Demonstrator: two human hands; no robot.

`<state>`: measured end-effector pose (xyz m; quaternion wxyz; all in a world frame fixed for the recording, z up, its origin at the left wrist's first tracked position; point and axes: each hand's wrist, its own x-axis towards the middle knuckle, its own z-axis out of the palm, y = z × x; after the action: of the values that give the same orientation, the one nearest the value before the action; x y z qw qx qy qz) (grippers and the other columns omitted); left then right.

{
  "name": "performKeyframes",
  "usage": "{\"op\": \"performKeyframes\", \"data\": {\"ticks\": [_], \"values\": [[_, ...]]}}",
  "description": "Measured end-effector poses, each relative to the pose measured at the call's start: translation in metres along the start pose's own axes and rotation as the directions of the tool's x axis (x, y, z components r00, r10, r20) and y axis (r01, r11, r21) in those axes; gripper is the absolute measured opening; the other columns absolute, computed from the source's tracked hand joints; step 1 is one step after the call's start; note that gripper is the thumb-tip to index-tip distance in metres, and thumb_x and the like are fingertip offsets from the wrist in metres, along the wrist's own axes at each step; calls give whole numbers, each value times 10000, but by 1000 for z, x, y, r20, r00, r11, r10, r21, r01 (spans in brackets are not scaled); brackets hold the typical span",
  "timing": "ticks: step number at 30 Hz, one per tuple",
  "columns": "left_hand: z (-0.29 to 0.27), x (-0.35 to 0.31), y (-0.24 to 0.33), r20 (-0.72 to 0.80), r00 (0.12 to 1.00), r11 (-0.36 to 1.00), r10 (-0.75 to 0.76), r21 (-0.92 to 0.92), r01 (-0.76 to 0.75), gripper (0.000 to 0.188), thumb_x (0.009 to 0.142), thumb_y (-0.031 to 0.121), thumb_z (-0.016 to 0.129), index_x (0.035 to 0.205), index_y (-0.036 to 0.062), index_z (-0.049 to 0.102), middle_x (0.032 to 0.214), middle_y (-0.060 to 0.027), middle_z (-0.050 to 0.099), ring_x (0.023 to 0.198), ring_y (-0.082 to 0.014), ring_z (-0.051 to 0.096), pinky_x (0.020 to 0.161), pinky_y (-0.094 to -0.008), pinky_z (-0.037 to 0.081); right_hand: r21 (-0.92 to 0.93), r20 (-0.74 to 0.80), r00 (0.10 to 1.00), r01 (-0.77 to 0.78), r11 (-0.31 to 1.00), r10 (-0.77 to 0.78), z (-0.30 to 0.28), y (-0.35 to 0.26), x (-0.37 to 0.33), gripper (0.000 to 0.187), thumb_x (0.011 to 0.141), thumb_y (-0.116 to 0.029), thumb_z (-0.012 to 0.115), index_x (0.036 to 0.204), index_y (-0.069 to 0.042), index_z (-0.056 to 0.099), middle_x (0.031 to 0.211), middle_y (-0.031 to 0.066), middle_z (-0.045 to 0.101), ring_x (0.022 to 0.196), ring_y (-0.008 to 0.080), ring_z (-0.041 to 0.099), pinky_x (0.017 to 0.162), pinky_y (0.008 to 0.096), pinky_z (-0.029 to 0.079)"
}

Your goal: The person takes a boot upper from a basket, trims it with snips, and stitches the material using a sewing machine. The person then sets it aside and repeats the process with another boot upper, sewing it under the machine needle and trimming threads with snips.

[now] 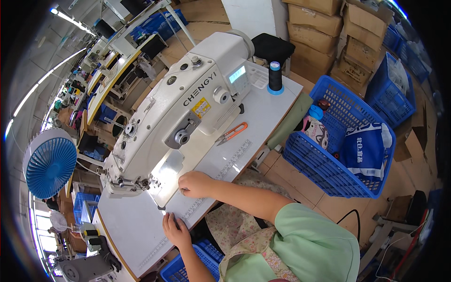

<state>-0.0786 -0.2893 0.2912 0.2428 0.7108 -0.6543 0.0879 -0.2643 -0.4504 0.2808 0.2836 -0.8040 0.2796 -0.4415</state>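
My right hand (193,184) rests on the bed of a white sewing machine (176,101), right of the lit needle area. Its fingers are curled together; whatever they may pinch is hidden. Lower down, my left hand (175,230) lies at the near edge of the white sewing table (127,218), fingers stretched forward and a little apart. A dark spot shows between those fingers, too small to make out. Orange-handled thread snips (232,133) lie on the table beyond my right hand, beside a printed ruler scale (237,155).
A black thread cone (275,79) stands at the table's far right. On the floor to the right is a blue basket (314,171) with bags inside; cardboard boxes (312,23) are stacked behind. A blue-bladed fan (50,164) stands left, and another blue basket (190,265) sits below the table edge.
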Motion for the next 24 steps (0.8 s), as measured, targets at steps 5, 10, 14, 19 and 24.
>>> {"op": "performKeyframes", "data": {"ticks": [5,10,14,19,24], "values": [[0,-1,-1,-5,1000,1000,2,-3,-2,299,875,113,584,1139,-17,637,1266,-209,595,1196,-397,536,1020,-476,414,1,-14,1000,1,1000,0,1,0,0,77,723,-128,664,693,-64,634,793,74,646,786,297,637,712,428,514],[0,0,-1,-5,1000,1000,7,-7,-7,302,873,111,584,1140,-19,636,1269,-209,593,1198,-395,536,1019,-477,415,8,15,1000,-12,1000,12,1,1,0,83,725,-130,666,691,-62,635,792,76,644,786,298,638,713,429,514],[0,0,0,1,1000,1000,7,0,-7,301,877,111,583,1141,-22,634,1268,-212,592,1192,-399,538,1017,-479,417,8,-1,1000,-5,1000,5,1,1,0,84,728,-132,667,692,-61,639,793,78,645,784,299,638,713,430,514],[0,0,0,0,1000,1000,4,-1,-4,296,882,113,582,1139,-23,634,1266,-213,592,1190,-402,537,1018,-479,416,0,5,1000,-8,1000,8,1,0,-1,90,736,-132,665,686,-62,638,786,81,643,775,299,636,707,433,513],[0,-1,-2,-10,1000,1000,8,-6,-8,293,883,116,582,1135,-23,636,1265,-212,594,1193,-400,537,1022,-479,413,7,4,1000,-16,1000,16,0,-2,1,90,727,-124,659,668,-63,630,773,78,638,769,300,634,703,433,512]]}}
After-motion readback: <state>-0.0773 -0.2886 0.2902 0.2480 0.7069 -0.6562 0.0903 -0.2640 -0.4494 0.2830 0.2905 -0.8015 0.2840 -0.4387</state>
